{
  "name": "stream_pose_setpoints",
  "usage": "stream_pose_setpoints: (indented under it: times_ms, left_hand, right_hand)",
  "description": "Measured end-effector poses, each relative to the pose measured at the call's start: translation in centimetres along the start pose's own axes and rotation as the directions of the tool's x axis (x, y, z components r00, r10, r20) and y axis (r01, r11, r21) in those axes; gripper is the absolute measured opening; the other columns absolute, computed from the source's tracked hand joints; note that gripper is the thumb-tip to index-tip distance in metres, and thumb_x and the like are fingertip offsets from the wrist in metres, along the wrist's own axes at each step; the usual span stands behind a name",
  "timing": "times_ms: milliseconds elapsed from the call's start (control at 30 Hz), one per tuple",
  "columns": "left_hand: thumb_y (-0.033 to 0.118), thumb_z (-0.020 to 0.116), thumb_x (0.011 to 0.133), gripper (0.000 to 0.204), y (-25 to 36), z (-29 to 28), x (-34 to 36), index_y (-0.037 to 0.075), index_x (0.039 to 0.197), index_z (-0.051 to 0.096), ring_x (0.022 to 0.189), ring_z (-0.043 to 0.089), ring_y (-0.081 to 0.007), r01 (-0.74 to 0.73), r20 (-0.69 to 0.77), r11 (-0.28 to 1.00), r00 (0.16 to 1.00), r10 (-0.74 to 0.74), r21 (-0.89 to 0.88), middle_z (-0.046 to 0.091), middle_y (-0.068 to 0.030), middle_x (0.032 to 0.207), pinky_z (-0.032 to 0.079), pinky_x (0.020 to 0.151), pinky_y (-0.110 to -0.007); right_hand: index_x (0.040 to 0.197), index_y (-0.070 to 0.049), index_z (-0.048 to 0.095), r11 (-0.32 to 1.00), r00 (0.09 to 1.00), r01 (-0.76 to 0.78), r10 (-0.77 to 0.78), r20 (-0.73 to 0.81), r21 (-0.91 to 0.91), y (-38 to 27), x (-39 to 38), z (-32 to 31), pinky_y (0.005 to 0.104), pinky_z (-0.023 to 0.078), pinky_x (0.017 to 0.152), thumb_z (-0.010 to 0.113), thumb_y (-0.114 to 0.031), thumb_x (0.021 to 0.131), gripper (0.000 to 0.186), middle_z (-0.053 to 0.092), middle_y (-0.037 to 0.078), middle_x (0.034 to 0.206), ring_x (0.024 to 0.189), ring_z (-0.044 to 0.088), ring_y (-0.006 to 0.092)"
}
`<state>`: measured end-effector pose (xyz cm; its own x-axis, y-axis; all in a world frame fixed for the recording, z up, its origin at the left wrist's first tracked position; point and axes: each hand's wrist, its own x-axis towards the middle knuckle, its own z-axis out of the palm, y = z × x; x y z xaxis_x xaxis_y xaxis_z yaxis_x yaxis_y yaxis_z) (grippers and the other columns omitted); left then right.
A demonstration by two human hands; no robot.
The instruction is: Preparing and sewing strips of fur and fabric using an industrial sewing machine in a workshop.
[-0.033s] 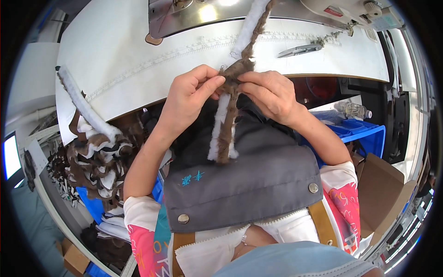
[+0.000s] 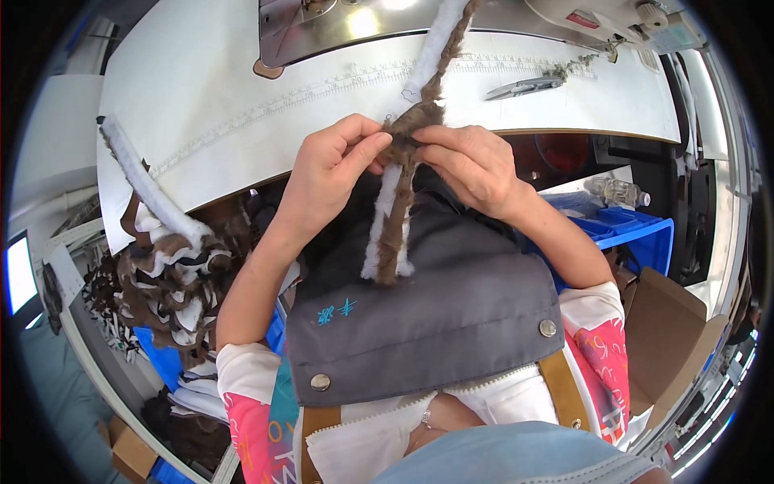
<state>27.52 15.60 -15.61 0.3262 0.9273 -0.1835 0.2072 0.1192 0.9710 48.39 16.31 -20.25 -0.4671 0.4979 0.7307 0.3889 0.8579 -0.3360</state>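
Note:
My left hand (image 2: 339, 165) pinches a long strip of brown fur and white fleece (image 2: 395, 226) between thumb and fingers at its bunched middle. My right hand (image 2: 476, 169) grips that same part from the other side, fingertips partly buried in the fur. The upper end lies over the white worktable (image 2: 210, 97) and reaches the metal machine bed (image 2: 347, 44); the lower end hangs over my dark grey apron (image 2: 427, 315). Silver snips (image 2: 524, 87) lie on the table to the right of the strip.
A sewing machine (image 2: 621, 22) stands at the top right. Another strip (image 2: 153, 177) drapes off the table's left onto a pile of brown and white pieces (image 2: 169, 294). Below the table at right are a blue bin (image 2: 653, 246), a plastic bottle (image 2: 609, 192) and a cardboard box (image 2: 669, 347).
The lower end of the held strip has shifted very slightly to the left. My hands look almost the same.

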Motion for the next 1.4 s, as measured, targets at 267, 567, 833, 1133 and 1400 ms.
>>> stream_pose_setpoints:
  times_ms: [267, 567, 833, 1133, 1400]
  left_hand:
    - [0.012, 0.053, 0.091, 0.016, -0.5, 0.0, -0.2, -0.003, 0.090, 0.056, 0.069, 0.056, -0.0077, -0.021, -0.008, 0.999, 1.000, 0.021, 0.044, 0.058, -0.0019, 0.073, 0.045, 0.065, -0.021]
    - [0.010, 0.058, 0.088, 0.012, -0.2, 1.0, -0.6, -0.002, 0.086, 0.054, 0.067, 0.052, -0.0053, -0.086, -0.048, 0.988, 0.994, 0.093, 0.131, 0.056, -0.0002, 0.072, 0.043, 0.061, -0.020]
    - [0.006, 0.059, 0.084, 0.009, -0.6, 1.2, -0.3, -0.001, 0.082, 0.054, 0.062, 0.049, -0.0032, -0.099, -0.118, 0.993, 0.987, 0.106, 0.057, 0.053, 0.0017, 0.068, 0.042, 0.057, -0.019]
    - [0.005, 0.059, 0.084, 0.011, -1.4, 1.6, -0.3, -0.002, 0.077, 0.054, 0.062, 0.049, -0.0032, -0.116, -0.154, 0.993, 0.982, 0.111, -0.029, 0.055, 0.0018, 0.068, 0.043, 0.059, -0.020]
    - [0.012, 0.066, 0.083, 0.053, 0.1, 3.5, -1.6, -0.002, 0.127, 0.039, 0.070, 0.060, -0.0117, -0.055, -0.117, 0.989, 0.992, 0.039, -0.141, 0.063, -0.0049, 0.084, 0.049, 0.067, -0.025]
  right_hand:
    - [0.086, -0.001, 0.063, 0.997, 0.999, 0.000, 0.004, -0.047, 0.073, -0.2, -0.1, 0.7, 0.0304, 0.049, 0.059, 0.065, 0.000, 0.068, 0.018, 0.063, 0.008, 0.090, 0.068, 0.060, 0.0211]
    - [0.081, 0.002, 0.063, 0.771, 0.798, -0.597, 0.543, 0.262, 0.220, -2.5, 2.0, -0.7, 0.0271, 0.045, 0.056, 0.067, -0.010, 0.077, 0.013, 0.059, 0.007, 0.073, 0.060, 0.055, 0.0181]
    - [0.079, -0.002, 0.066, 0.063, 0.469, -0.802, 0.683, 0.560, 0.594, -1.5, 1.2, -0.6, 0.0184, 0.042, 0.055, 0.065, -0.010, 0.083, 0.009, 0.062, -0.001, 0.069, 0.061, 0.052, 0.0034]
    - [0.085, -0.002, 0.064, -0.080, 0.510, -0.634, 0.704, 0.494, 0.769, -2.3, -0.5, -0.3, 0.0191, 0.043, 0.061, 0.063, -0.005, 0.083, 0.004, 0.062, 0.001, 0.075, 0.065, 0.054, 0.0056]
    - [0.080, -0.005, 0.062, 0.006, 0.476, -0.714, 0.738, 0.478, 0.701, -3.0, 0.7, -0.5, 0.0165, 0.038, 0.052, 0.065, -0.017, 0.085, 0.014, 0.058, -0.004, 0.067, 0.058, 0.051, 0.0015]
